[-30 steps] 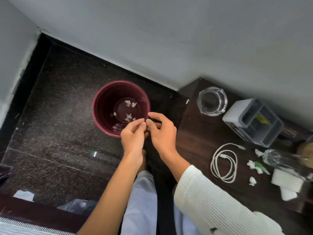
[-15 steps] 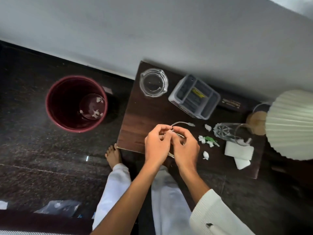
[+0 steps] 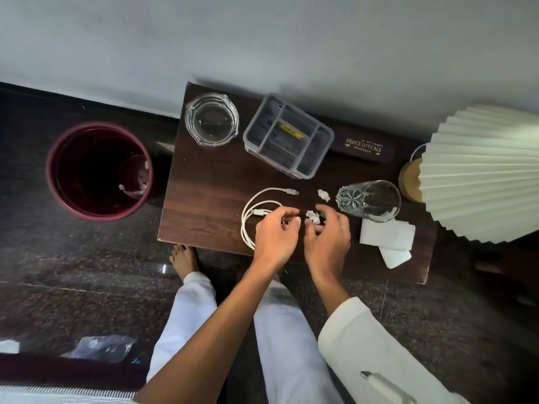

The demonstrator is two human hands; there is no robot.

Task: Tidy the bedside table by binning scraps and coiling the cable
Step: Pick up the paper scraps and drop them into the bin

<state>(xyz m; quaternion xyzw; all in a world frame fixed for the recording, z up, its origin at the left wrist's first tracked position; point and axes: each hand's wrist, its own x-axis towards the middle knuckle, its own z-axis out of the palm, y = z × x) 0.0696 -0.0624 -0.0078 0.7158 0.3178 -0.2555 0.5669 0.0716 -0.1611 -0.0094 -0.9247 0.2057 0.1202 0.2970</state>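
**Cable** (image 3: 243, 221): white, lying flat on the bench (image 3: 210, 199) in a loose double loop near the middle of its front edge. The outer plug (image 3: 292, 191) points toward the bench's right end, and the inner plug (image 3: 259, 212) lies within the loop. The loop's right part is hidden.

**Scraps**: a crumpled white scrap (image 3: 323, 195) and a white-and-green scrap (image 3: 312, 215), both on the bench just right of the loop.

**Bin** (image 3: 58, 182): round, maroon and upright on the floor just left of the bench, with white bits (image 3: 140, 182) at its bottom.

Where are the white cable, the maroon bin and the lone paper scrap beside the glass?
white cable (image 3: 243, 228): head view, left side of its loop.
maroon bin (image 3: 51, 170): head view, left part of its rim.
lone paper scrap (image 3: 323, 195): head view, middle of the scrap.
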